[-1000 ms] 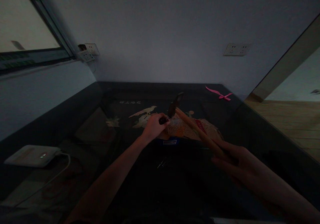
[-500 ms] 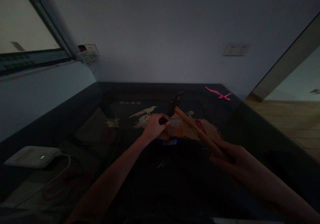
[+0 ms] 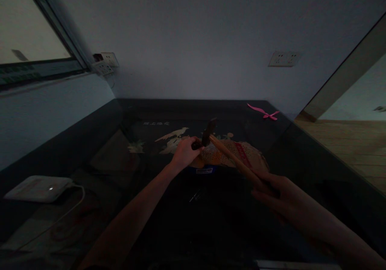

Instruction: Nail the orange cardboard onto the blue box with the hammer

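Observation:
My right hand [image 3: 274, 187] is wrapped round the wooden handle of a hammer [image 3: 232, 156], whose dark head is close beside the fingers of my left hand. My left hand [image 3: 186, 152] is closed in a pinch at the left end of a patterned, orange and tan object with a red band [image 3: 227, 153], which lies on the dark table. Something small and dark shows at its fingertips, too dim to make out. A blue item with a pale label [image 3: 205, 170] lies just in front of the patterned object.
A white device [image 3: 39, 189] with a cable is at the left of the dark table [image 3: 187, 109]. Near the back right corner lies a pink ribbon [image 3: 267, 114]. Small shiny slivers [image 3: 195, 197] show in front of my left hand. Wall sockets [image 3: 283, 59] are behind.
The hammer head has come down and slightly left, closer to my left fingers, and its handle has dropped with it. My left hand keeps its place and its pinch.

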`<state>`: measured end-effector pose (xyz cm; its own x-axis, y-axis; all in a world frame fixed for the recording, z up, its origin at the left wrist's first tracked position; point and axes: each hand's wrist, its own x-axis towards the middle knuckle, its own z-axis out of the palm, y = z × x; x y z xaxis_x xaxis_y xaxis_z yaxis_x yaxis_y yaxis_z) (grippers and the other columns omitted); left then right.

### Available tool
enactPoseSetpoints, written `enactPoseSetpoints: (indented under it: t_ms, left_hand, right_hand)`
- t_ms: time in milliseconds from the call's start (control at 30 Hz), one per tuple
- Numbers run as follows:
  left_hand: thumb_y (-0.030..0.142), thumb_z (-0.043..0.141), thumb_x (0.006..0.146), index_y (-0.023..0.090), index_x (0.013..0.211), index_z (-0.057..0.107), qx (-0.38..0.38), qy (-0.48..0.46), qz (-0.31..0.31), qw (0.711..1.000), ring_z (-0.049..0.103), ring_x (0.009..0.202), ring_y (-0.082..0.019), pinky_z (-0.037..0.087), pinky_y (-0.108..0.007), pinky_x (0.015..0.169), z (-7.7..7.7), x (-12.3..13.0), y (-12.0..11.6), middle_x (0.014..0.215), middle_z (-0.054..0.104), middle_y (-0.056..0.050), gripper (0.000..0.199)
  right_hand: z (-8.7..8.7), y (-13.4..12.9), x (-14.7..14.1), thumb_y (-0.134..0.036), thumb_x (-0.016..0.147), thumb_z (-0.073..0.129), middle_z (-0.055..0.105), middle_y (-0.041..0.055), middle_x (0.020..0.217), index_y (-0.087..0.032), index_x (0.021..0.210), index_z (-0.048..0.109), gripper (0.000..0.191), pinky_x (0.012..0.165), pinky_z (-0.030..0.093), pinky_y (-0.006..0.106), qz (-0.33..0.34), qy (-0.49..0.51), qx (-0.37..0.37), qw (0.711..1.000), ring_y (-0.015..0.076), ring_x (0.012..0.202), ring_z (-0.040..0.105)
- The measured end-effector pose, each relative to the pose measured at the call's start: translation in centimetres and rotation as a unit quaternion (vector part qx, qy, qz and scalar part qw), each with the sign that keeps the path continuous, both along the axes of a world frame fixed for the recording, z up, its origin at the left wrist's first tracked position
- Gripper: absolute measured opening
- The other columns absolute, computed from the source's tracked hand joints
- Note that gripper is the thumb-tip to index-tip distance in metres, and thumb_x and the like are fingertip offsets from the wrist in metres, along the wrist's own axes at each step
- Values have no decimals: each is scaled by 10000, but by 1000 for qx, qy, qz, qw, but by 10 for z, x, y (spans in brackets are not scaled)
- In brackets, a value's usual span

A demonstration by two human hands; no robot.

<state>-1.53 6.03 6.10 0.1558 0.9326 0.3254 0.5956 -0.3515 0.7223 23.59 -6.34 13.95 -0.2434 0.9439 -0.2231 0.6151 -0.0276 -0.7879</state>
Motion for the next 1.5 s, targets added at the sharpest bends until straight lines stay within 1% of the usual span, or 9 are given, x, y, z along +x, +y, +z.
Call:
enactPoseSetpoints:
  t_ms: [100, 200, 367, 500, 667, 967, 1133, 1267, 1500]
  left_hand:
    - [161, 647, 754, 163, 775, 645, 9, 5, -6, 1000, 644, 747, -165, 491, -279, 707, 0, 0, 0, 772, 686, -17, 21]
    - [161, 646, 756, 162, 768, 645, 16, 9, -4, 1000, 644, 747, -165, 487, -279, 705, 0, -1, 0, 769, 684, -17, 12]
    - [178, 653, 750, 164, 784, 646, 13, -3, -8, 1000, 649, 741, -166, 493, -274, 691, -2, -1, 1, 771, 688, -21, 37]
    - [178, 642, 757, 168, 774, 644, 15, -13, -11, 1000, 650, 739, -163, 494, -272, 693, -4, -1, 3, 763, 683, -19, 20]
    - [168, 654, 745, 172, 762, 642, 9, 0, -1, 1000, 644, 725, -160, 491, -274, 691, 0, 0, 0, 765, 686, -11, 21]
    - [174, 640, 761, 167, 775, 651, 18, 4, -7, 1000, 641, 742, -165, 481, -279, 696, -1, -1, 1, 773, 683, -21, 19]
    - [175, 661, 743, 171, 774, 651, 4, 13, 3, 1000, 637, 730, -163, 480, -273, 685, 1, 0, 1, 756, 682, -15, 33]
    - [180, 651, 750, 175, 765, 657, 9, 15, 4, 1000, 637, 728, -161, 478, -272, 695, 3, 0, 0, 752, 683, -14, 17]
    - [179, 660, 741, 173, 807, 667, 4, 17, 7, 1000, 645, 749, -180, 481, -279, 686, 1, 0, 1, 778, 691, -15, 67]
  right_hand:
    - [0, -1, 2, -344, 780, 580, 476, -44, 611, -183, 1173, 614, 426, 366, 370, 196, -16, 6, -7, 1000, 116, 470, 441]
    - [0, -1, 3, -323, 778, 586, 481, -41, 639, -192, 1180, 605, 423, 379, 367, 191, -26, 20, 7, 999, 108, 484, 433]
    - [-2, 0, 2, -341, 787, 578, 500, -33, 636, -192, 1146, 621, 391, 387, 390, 204, -5, 1, -13, 1000, 124, 491, 475]
    - [1, -1, 2, -326, 801, 575, 538, -15, 702, -188, 1149, 617, 377, 467, 442, 212, -11, -4, 28, 1000, 152, 608, 548]
    - [-3, 0, 2, -348, 798, 578, 510, -29, 673, -185, 1189, 597, 425, 387, 386, 202, -7, -3, -9, 1000, 118, 495, 468]
    - [0, -3, 0, -337, 802, 579, 496, -39, 654, -192, 1208, 584, 431, 387, 373, 198, -17, 26, 5, 1000, 110, 485, 446]
    - [-1, -2, -2, -339, 794, 574, 522, -19, 650, -186, 1120, 646, 367, 408, 407, 203, -2, 0, 14, 1000, 128, 519, 489]
    - [-3, -5, -1, -361, 808, 568, 481, -37, 635, -210, 1170, 617, 396, 378, 375, 189, -17, 13, 9, 1000, 116, 490, 450]
    - [-1, -3, -3, -324, 795, 562, 596, -2, 706, -198, 1129, 652, 368, 432, 432, 213, 8, 5, 25, 1000, 141, 548, 519]
